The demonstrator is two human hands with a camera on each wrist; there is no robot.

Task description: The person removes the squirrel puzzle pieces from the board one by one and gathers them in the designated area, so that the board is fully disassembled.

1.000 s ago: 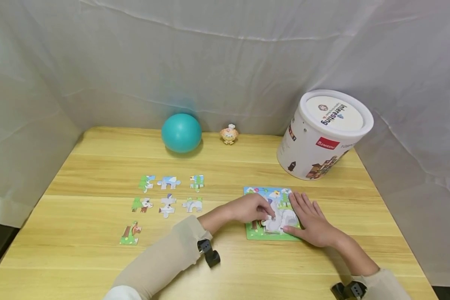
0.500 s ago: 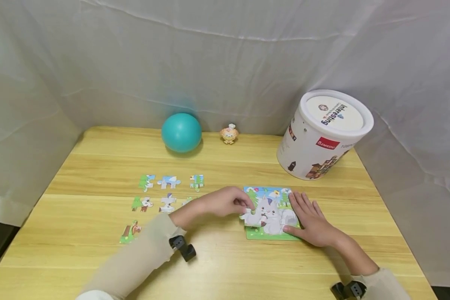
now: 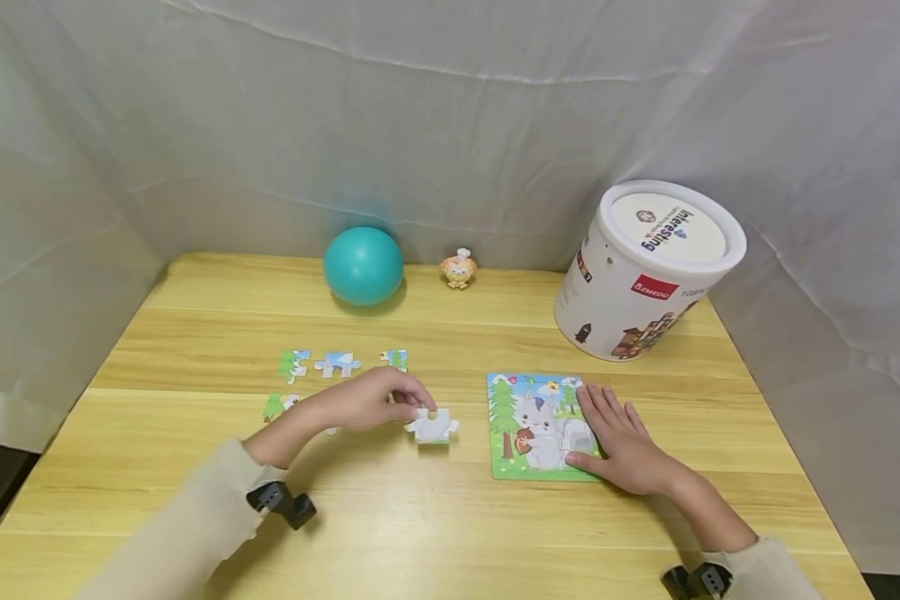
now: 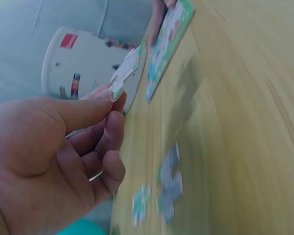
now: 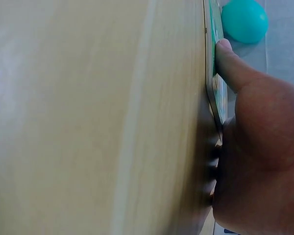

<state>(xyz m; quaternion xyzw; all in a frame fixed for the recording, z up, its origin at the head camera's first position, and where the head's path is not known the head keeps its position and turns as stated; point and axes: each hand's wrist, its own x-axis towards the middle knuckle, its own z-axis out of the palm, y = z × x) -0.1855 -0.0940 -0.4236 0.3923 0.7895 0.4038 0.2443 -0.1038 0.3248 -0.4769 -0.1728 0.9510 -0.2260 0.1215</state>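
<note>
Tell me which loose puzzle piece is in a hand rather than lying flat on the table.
The mostly white piece pinched by the left hand, just left of the puzzle board; the others lie untouched.

Loose pieces (image 3: 322,365) left of puzzle board (image 3: 528,467); tub (image 3: 645,271) probably behind board.

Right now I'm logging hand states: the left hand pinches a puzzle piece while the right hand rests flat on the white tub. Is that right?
Not quite. The right hand rests flat on the puzzle board, not the white tub, as the head view shows. The left hand does pinch a puzzle piece.
</note>
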